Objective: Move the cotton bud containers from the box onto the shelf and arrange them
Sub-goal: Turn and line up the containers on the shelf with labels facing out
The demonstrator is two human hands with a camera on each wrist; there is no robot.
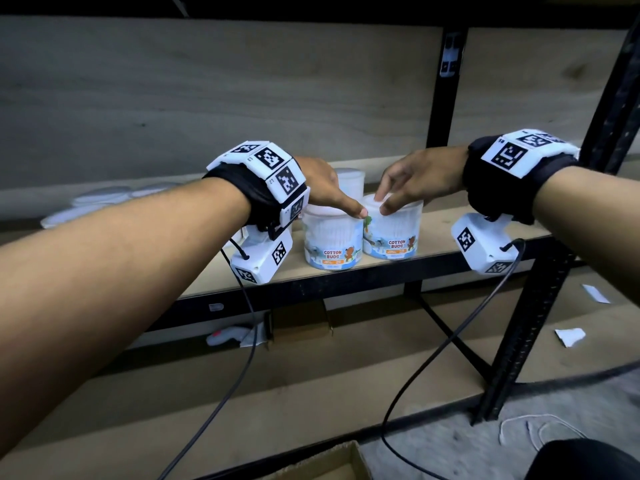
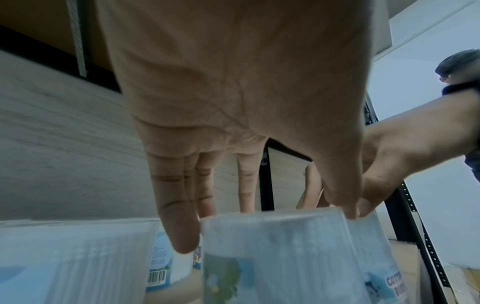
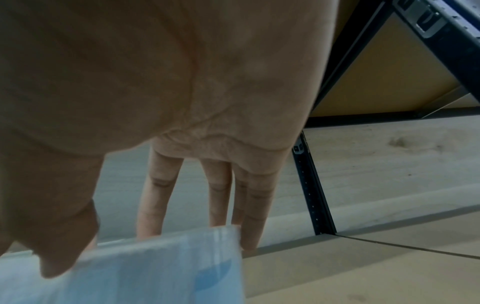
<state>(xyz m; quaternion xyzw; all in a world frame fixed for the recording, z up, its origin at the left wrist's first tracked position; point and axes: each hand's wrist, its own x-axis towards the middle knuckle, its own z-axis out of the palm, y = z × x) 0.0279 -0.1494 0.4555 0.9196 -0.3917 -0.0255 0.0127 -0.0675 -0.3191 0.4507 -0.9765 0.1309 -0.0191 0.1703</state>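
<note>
Two cotton bud containers were seen standing upright, side by side and nearly touching, near the front edge of the shelf (image 1: 450, 233). The left container (image 1: 330, 242) was topped by the left hand (image 1: 320, 183), whose thumb lay along the front rim of its lid while the other fingers (image 2: 179, 222) were stretched down, nearly straight, over the far and left side of the tub. The grip was shown as a loose span over the lid and not a tight clamp.

The right container (image 1: 393, 230) was covered by the right hand (image 1: 420, 176). Its thumb was set against the near rim and its fingers (image 3: 255, 207) were reached down over the lid and the far edge, spread apart and only slightly bent, so the tub was bracketed between thumb and fingers. The two thumbs were seen just beside each other, over the gap between the tubs.

A third container (image 1: 350, 183) was seen behind the pair, partly hidden by the left hand. Further left on the shelf, pale round tops of more containers (image 1: 100, 202) were visible, blurred. A corner of a cardboard box (image 1: 332, 464) was seen at the bottom of the head view, on the floor below the shelving. A black upright post (image 1: 445, 98) of the rack was seen behind the right hand.
</note>
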